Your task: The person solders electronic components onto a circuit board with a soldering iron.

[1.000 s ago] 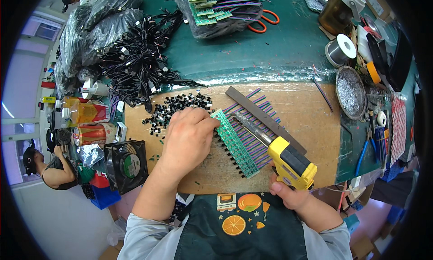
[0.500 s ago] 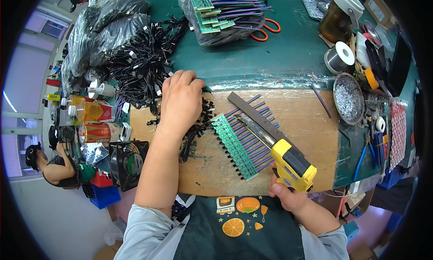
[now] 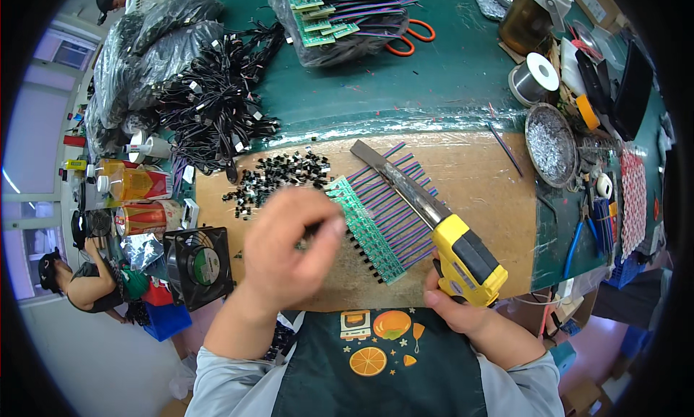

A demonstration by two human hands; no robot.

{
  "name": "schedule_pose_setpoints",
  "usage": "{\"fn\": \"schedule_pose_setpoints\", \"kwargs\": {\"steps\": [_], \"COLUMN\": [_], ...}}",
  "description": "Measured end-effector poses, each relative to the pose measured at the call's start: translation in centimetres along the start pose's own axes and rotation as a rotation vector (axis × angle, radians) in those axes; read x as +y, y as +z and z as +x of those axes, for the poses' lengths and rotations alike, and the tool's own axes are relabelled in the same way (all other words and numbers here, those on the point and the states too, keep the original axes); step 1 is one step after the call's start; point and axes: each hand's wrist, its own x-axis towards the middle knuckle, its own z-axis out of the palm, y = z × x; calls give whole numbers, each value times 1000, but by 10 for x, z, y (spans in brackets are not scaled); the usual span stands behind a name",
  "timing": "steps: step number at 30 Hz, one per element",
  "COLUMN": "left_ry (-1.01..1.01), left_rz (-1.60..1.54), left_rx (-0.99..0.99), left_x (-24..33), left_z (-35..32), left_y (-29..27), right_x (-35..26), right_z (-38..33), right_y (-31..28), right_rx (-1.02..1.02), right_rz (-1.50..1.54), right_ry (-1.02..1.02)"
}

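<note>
My right hand (image 3: 457, 305) is wrapped round the grip of a yellow and black soldering gun (image 3: 470, 261), its metal barrel pointing to the far left. Under the barrel lies a dark flat metal bar (image 3: 372, 155), across a row of purple, pink and black wires (image 3: 394, 193). The wires run from a strip of green circuit boards (image 3: 367, 233) with small black parts along its left edge. Left of that strip, my left hand (image 3: 289, 247) hovers blurred above the brown work board (image 3: 491, 222), fingers curled toward the thumb; what they pinch is unclear. Beyond it spreads a pile of small black components (image 3: 278, 175).
Black cables (image 3: 210, 102) heap at the far left beside grey plastic bags (image 3: 155, 48). More wired circuit boards (image 3: 311, 16) and orange-handled scissors (image 3: 412, 37) lie farther back. On the right are a solder spool (image 3: 533, 77), a dish of metal scraps (image 3: 551, 144) and blue pliers (image 3: 576, 240).
My left hand has drawn back from the black component pile toward me, uncovering the pile. My right hand still holds the soldering gun in nearly the same place. The whole view has shifted slightly.
</note>
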Motion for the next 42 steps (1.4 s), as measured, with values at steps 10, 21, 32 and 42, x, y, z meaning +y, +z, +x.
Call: {"fn": "schedule_pose_setpoints", "kwargs": {"steps": [10,21,32,42], "left_ry": [-245,-267,-115,-106], "left_rz": [-274,-218,-155,150], "left_rx": [-258,-305,-355,-307], "left_x": [22,26,26,17], "left_z": [-41,-45,-47,-35], "left_y": [25,29,36,22], "right_x": [-16,-15,-10,-15], "right_z": [25,24,24,20], "right_y": [16,24,15,22], "right_rx": [21,132,101,274], "right_rz": [128,150,-151,34], "right_ry": [-41,-155,-161,-71]}}
